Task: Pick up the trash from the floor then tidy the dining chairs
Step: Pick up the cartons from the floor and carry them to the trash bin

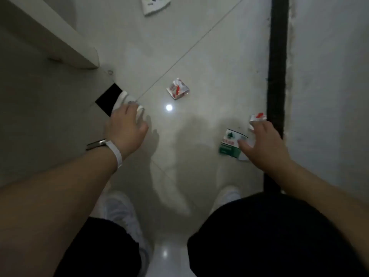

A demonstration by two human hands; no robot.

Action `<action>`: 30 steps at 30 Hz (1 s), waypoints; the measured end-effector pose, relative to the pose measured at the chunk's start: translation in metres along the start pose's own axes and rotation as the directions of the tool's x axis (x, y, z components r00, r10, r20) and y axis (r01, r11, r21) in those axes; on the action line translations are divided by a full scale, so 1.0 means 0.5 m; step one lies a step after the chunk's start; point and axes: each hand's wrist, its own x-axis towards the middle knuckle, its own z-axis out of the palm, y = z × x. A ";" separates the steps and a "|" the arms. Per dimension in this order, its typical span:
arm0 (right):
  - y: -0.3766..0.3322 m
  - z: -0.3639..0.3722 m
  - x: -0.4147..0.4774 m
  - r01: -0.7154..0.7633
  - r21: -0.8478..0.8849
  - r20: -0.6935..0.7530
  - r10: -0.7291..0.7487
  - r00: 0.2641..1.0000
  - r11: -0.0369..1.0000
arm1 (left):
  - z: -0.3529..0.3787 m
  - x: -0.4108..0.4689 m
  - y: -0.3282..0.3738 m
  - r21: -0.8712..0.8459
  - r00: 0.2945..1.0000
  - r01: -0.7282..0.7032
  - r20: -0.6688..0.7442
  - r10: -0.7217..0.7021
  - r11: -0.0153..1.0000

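Note:
Trash lies on the pale tiled floor (199, 56). My left hand (125, 126) reaches down onto a black and white packet (108, 97). Its fingers curl over the packet's white end and the thumb stays apart; the grip is hidden. My right hand (261, 144) hovers with spread fingers over a green and white carton (228, 143). Just beyond its fingertips lies a crumpled red and white scrap (257, 117). Another crumpled red and white wrapper (177, 89) lies between my hands, farther out. A white package (154, 5) sits at the top edge.
A beige furniture edge (60, 41) juts in at the upper left, above a grey surface (40, 116). A black strip (277, 76) runs along the white wall (329, 86) on the right. My white shoes (119, 208) and dark shorts fill the bottom.

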 end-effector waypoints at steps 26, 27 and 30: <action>0.070 0.163 0.078 -0.088 -0.089 0.065 0.094 0.993 0.992 | 0.114 0.120 -0.100 -0.128 0.920 0.392 0.070 -0.386 0.911; 0.071 0.165 0.078 -0.089 -0.064 0.063 0.093 0.994 0.994 | 0.113 0.120 -0.094 -0.133 0.915 0.403 0.075 -0.397 0.905; 0.077 0.165 0.087 -0.132 0.054 0.047 0.129 0.991 0.990 | 0.109 0.121 -0.076 -0.104 0.910 0.414 0.082 -0.407 0.904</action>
